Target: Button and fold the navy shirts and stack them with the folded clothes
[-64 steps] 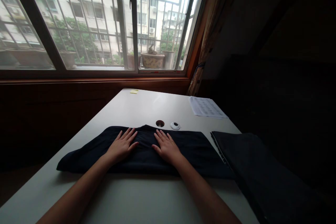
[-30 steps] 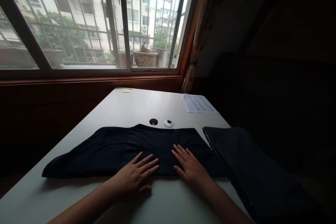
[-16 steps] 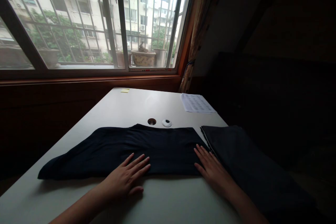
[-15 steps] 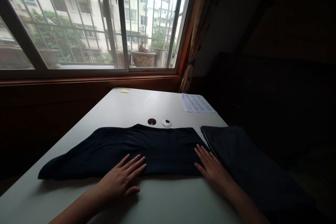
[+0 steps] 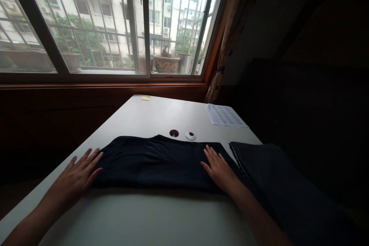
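A dark navy garment (image 5: 155,163), flattened into a long strip, lies across the white table (image 5: 161,215); its exact kind I cannot tell. My left hand (image 5: 76,173) rests with spread fingers at the garment's left end and hides part of it. Near the right end, my right hand (image 5: 217,167) lies flat on the cloth, fingers stretched. Neither hand grips anything. Just right of the garment, a second dark folded cloth (image 5: 276,177) with a pale line along its edge covers the table's right side and runs into shadow.
Beyond the garment are a round hole (image 5: 174,133) in the tabletop and a white cap (image 5: 190,135). Printed sheets (image 5: 227,115) lie at the far right, and a yellow sticky note (image 5: 145,98) at the far left corner. A barred window (image 5: 100,27) and a tied curtain (image 5: 213,84) stand behind.
My left hand has slid left from the garment's middle to its left end. My right hand has moved slightly up and left on the cloth. The view has turned a little left.
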Tool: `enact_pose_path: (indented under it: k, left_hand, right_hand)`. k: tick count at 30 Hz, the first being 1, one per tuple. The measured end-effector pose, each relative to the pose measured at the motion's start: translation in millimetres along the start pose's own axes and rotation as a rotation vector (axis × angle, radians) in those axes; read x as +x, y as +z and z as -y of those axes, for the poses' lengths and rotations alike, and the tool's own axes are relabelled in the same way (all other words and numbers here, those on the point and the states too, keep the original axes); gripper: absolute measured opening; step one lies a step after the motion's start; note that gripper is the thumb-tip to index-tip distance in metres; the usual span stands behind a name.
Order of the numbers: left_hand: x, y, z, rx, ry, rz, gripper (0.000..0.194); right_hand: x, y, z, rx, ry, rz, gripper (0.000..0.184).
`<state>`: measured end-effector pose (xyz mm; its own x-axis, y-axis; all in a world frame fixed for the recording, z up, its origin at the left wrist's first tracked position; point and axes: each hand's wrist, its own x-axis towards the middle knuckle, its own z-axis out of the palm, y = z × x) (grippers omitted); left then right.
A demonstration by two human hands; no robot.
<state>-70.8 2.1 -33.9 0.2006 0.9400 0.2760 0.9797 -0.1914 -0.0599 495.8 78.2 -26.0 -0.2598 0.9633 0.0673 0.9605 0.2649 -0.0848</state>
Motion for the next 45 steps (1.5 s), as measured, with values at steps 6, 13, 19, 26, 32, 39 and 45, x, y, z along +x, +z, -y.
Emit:
enact_pose_path:
  k: [6, 13, 19, 26, 32, 39, 45]
  left_hand:
    - [-12.5, 20.6, 13.5, 0.027, -0.165, 0.14, 0.06]
    - [-16.8, 20.0, 12.3, 0.024, -0.151, 0.188, 0.058]
    - [-17.5, 25.5, 18.3, 0.01, -0.16, 0.203, 0.06]
    - [5.1, 19.1, 19.9, 0.007, -0.284, 0.321, 0.066]
    - [44.9, -7.9, -25.0, 0.005, -0.006, 0.182, 0.057]
    - [85.9, -9.7, -137.5, -0.164, 0.422, 0.033, 0.054]
    - [85.2, 16.6, -190.5, -0.149, 0.512, 0.064, 0.056]
  right_hand:
    - [49.9, 18.0, 25.4, 0.029, -0.081, 0.033, 0.071]
    - [58.3, 32.8, -21.0, -0.003, 0.012, 0.047, 0.071]
    - [53.5, 30.2, -64.7, -0.043, 0.129, 0.05, 0.072]
    - [58.0, 25.0, -81.8, -0.062, 0.213, 0.056, 0.07]
    - [57.9, 15.4, -45.4, -0.099, 0.216, -0.045, 0.066]
    - [39.5, 12.8, 54.0, -0.002, -0.115, -0.032, 0.072]
    - [9.1, 16.7, 81.9, 0.091, -0.211, 0.066, 0.071]
